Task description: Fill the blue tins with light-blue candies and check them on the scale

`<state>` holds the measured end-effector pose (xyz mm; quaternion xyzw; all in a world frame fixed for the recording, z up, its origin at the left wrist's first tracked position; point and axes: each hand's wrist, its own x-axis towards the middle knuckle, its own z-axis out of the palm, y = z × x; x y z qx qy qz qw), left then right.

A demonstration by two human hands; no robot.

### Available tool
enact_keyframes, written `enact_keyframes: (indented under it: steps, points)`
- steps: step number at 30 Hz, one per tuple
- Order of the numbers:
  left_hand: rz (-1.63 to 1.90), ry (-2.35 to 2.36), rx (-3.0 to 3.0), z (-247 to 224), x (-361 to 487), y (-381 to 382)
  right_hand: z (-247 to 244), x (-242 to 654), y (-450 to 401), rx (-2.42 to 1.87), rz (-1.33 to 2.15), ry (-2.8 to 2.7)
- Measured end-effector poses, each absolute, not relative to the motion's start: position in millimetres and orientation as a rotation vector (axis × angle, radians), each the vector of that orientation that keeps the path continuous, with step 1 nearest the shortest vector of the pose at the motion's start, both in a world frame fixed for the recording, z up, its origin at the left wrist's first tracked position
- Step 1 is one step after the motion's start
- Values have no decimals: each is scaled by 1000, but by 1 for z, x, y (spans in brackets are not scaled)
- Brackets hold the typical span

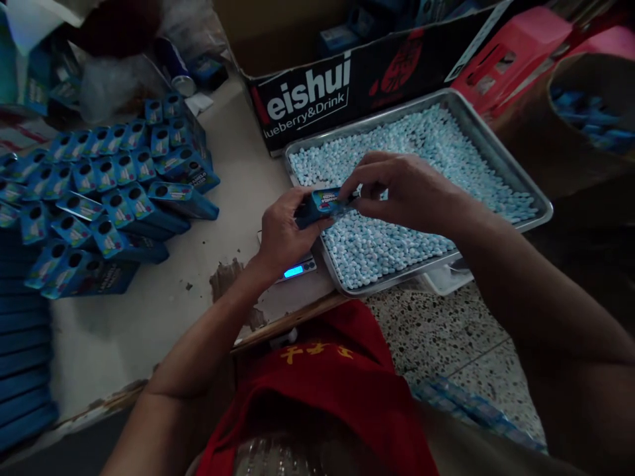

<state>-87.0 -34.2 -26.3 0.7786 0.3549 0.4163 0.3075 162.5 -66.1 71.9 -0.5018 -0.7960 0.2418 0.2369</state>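
Observation:
A small blue candy box [322, 201] with printed lettering lies sideways in my left hand [286, 225], its fingers and thumb wrapped round it. My right hand [391, 188] has its fingertips pinched at the right end of that box, above the candies. Whether a flap or a sweet is between those fingertips is too small to tell. Under both hands, a metal tray [538, 210] holds a wide layer of pale blue and white candies [381, 254]. Partly hidden below my left hand is a small scale with a lit blue display [294, 271].
Several blue boxes with round holes in their ends [104, 172] stand grouped at left. A black printed carton [307, 99] is behind the tray, beside a red plastic basket [516, 53]. A brown container [536, 125] of blue packs is at right. The worn table edge [292, 317] runs before the red apron [317, 370].

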Motion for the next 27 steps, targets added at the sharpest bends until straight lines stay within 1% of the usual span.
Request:
enact_keyframes:
  steps: [5, 8, 11, 13, 15, 16, 19, 22, 24, 27]
  points:
    - [1077, 830, 1901, -38, -71, -29, 60, 177, -74, -1389, 583, -1928]
    - [1080, 862, 1824, -43, -69, -27, 39, 193, -89, -1598, 541, -1867]
    - [1091, 911, 1863, -40, -74, -26, 10, 194, -109, -1857, 590, -2222]
    - [1081, 910, 1911, -34, -76, -26, -7, 183, -116, -1905, 496, -2489]
    - [1068, 907, 1957, -28, -77, -26, -18, 170, -113, -1916, 407, -2586]
    - [1058, 910, 1981, -25, -78, -26, -21, 167, -108, -1934, 430, -2566]
    - [1027, 942, 2044, -16, -81, -28, -16, 170, -86, -1982, 659, -2272]
    - [995, 977, 2078, -11, -86, -29, 6, 186, -69, -1827, 830, -1948]
    - [999, 985, 2070, -10, -86, -28, 25, 191, -64, -1687, 824, -1873]
    - [1029, 979, 2016, -13, -82, -28, 51, 186, -62, -1554, 739, -1931]
